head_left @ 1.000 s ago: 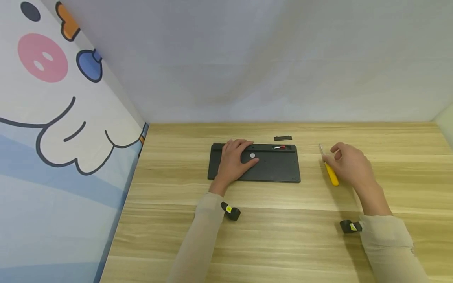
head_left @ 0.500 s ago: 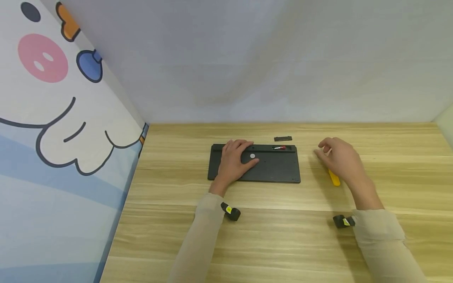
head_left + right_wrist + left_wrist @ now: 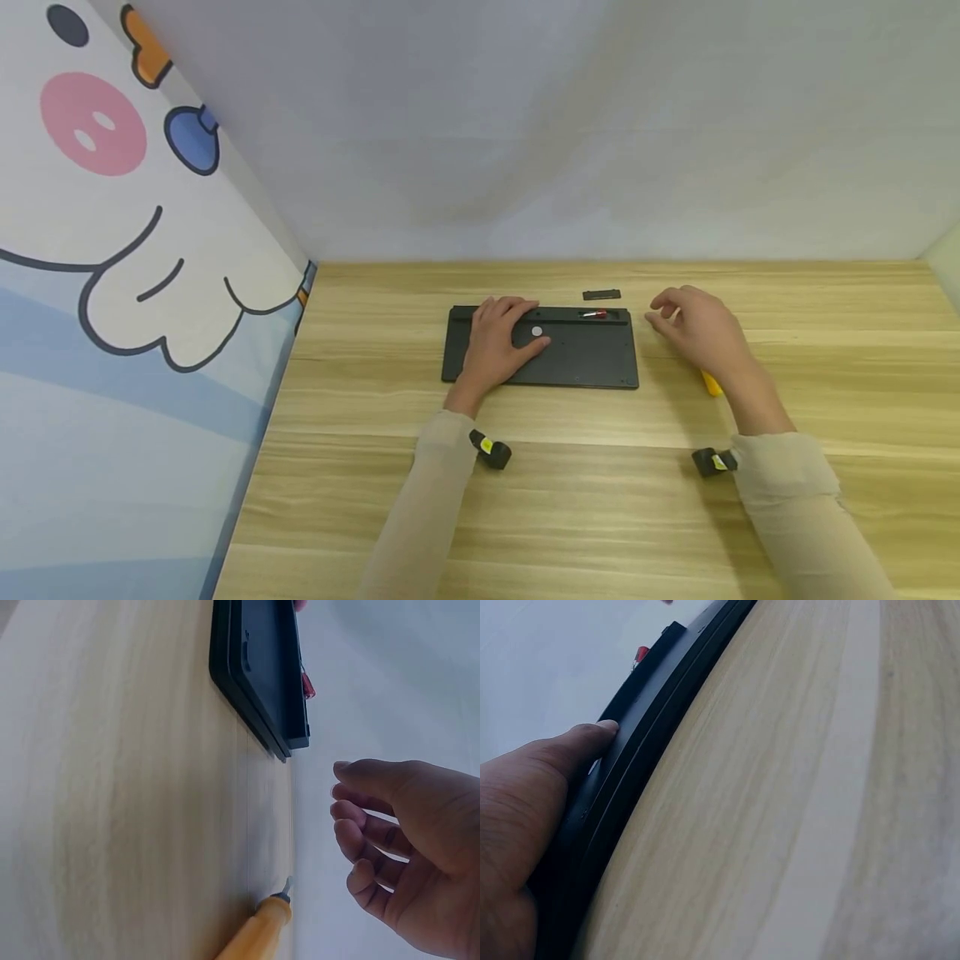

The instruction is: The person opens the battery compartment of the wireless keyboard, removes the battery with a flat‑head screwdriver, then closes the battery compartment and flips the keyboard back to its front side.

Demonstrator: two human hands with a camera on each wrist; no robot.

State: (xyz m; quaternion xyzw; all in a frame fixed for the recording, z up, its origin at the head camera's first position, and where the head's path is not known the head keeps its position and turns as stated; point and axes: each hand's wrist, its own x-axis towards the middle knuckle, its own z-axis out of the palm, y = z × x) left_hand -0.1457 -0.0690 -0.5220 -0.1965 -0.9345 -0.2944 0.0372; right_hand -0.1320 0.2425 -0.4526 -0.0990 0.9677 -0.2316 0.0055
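Observation:
A black keyboard (image 3: 585,358) lies underside up on the table. My left hand (image 3: 495,342) rests on its left half, fingers at the far edge and thumb on the underside. Near the keyboard's far right, a battery (image 3: 595,314) with a red end sits in an uncovered slot; in the right wrist view its red end sticks out above the keyboard. My right hand (image 3: 701,329) hovers right of the keyboard, fingers loosely curled with nothing between them. Below that hand lies a screwdriver (image 3: 259,934) with a yellow handle, mostly hidden by the hand in the head view.
A small black battery cover (image 3: 602,294) lies just beyond the keyboard's far edge. The wooden table (image 3: 570,500) meets a pale wall (image 3: 585,167) at the back. On the left stands a panel (image 3: 112,433) with a cartoon print.
My right hand has moved left from the screwdriver toward the keyboard; the screwdriver stays on the table. My left hand and the keyboard have kept their place.

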